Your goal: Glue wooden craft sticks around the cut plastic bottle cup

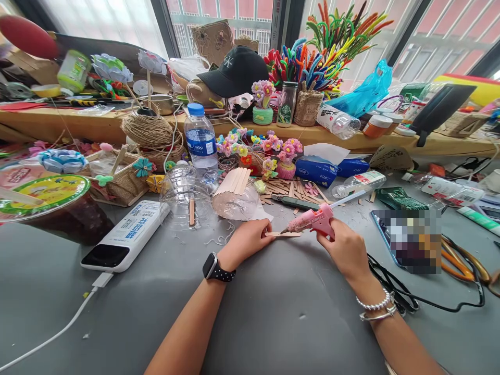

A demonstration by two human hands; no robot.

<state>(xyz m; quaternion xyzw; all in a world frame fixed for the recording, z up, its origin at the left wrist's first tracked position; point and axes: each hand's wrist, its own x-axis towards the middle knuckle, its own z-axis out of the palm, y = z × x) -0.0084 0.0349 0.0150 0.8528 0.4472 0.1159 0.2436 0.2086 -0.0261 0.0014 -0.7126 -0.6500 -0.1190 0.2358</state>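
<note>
My left hand (250, 239) pinches one end of a wooden craft stick (288, 234) low over the grey table. Wrapped round its handle, my right hand (346, 249) holds a pink hot glue gun (308, 221), its nozzle pointing left at the stick; whether the tip touches it I cannot tell. Just beyond my left hand lies a clear plastic bottle piece (234, 203) with several craft sticks (235, 181) side by side on top. Another clear plastic piece (183, 198) to its left has a single stick on it. A pile of loose craft sticks (285, 190) lies behind the glue gun.
A white power bank (127, 237) with a cable and a lidded cup (58, 203) stand at left. Behind are a water bottle (200, 138), a tissue pack (316, 169) and a utility knife (295, 202). At right lie a phone (385, 237), a black cord (433, 307) and orange-handled scissors (457, 265).
</note>
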